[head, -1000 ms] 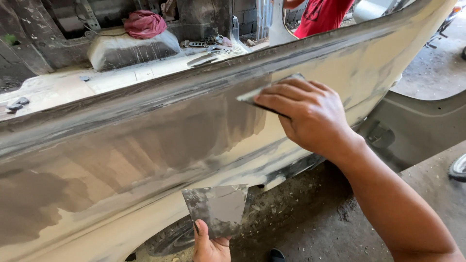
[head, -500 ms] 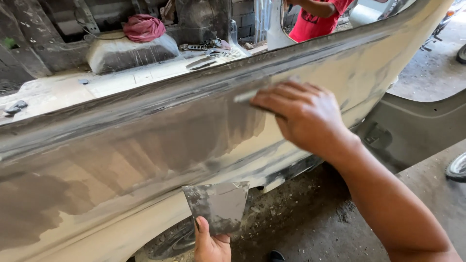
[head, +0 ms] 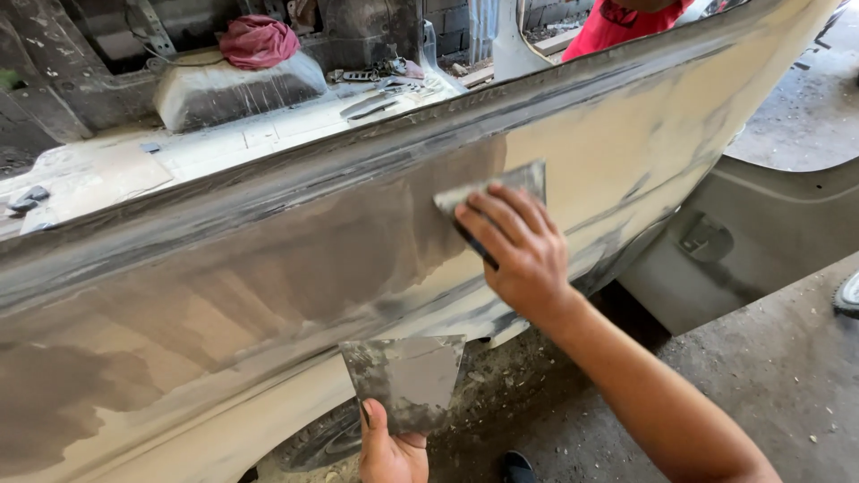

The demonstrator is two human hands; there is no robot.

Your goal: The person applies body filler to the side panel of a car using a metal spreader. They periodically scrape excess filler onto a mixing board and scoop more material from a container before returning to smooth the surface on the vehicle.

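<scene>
A long car body panel (head: 268,268) runs across the view, cream with broad grey patches of filler. My right hand (head: 514,246) presses a flat metal spreader (head: 501,186) against the panel's upper middle, fingers laid over the blade. My left hand (head: 389,452) sits at the bottom edge of the view and grips a second, wider metal plate (head: 407,380) smeared with grey filler, held upright just below the panel.
Behind the panel lies the stripped car interior with a covered seat (head: 233,85), a red cloth (head: 259,40) and loose tools (head: 376,98). A person in a red shirt (head: 617,22) stands at the far side. A grey door part (head: 761,233) leans at right on the dirt floor.
My right hand has slid the spreader down and slightly left along the panel, leaving the grey filler spread wider. My left hand holds the plate in the same place.
</scene>
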